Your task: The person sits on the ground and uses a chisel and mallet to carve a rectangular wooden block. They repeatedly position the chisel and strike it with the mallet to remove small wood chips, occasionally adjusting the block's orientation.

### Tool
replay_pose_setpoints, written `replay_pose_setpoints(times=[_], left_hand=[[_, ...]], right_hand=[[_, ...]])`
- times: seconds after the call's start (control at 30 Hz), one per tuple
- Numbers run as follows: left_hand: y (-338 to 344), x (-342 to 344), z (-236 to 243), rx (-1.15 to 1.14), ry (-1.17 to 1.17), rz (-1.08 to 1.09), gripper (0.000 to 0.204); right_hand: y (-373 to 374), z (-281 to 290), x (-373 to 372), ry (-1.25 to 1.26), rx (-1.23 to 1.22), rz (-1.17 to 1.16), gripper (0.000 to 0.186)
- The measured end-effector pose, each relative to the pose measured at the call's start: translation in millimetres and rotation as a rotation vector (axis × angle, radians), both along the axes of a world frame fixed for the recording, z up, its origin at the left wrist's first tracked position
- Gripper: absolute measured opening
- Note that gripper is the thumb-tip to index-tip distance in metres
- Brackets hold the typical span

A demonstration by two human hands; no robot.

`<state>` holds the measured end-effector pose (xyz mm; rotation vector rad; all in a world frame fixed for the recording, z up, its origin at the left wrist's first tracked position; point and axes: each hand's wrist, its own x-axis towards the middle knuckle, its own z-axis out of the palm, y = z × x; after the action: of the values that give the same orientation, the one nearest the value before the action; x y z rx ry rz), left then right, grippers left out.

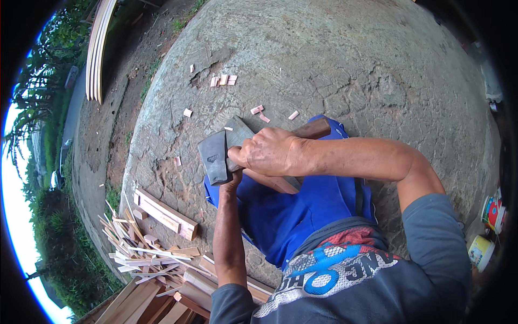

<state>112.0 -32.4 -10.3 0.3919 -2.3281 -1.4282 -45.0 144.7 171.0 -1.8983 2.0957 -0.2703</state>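
Observation:
My right hand (270, 151) is closed in a fist close behind the dark grey metal head (213, 157) of a hatchet. A brown wooden length (313, 129), which looks like its handle, shows past my right wrist. My left hand (233, 179) is just under the hatchet head, and its fingers are mostly hidden there. A pinkish strip of wood (278, 184) slants below my right hand, over my blue-clad legs; whether my left hand holds it is hidden. Beyond the hatchet, a flat grey block (241, 128) shows partly.
Small wood chips (223, 80) lie scattered on the cracked concrete ground (318, 59). At lower left are a grooved wooden block (165, 214), a heap of thin offcuts (145, 249) and boards (129, 305). Long strips (98, 54) stand far left; tubs (480, 252) sit at right.

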Motion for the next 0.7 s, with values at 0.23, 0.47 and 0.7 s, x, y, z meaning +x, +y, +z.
replay_pose_setpoints(times=[0.23, 0.47, 0.7], left_hand=[[4, -2, 10, 0.075, -0.052, -0.076, 0.023], [2, 6, 3, 0.074, -0.086, -0.084, 0.028], [20, -4, 0, -0.009, -0.009, 0.13, 0.022]], right_hand=[[6, -9, 4, 0.009, -0.196, 0.017, 0.02], [11, -9, 5, 0.074, -0.221, 0.027, 0.021], [29, -34, -10, -0.106, -0.004, -0.038, 0.024]])
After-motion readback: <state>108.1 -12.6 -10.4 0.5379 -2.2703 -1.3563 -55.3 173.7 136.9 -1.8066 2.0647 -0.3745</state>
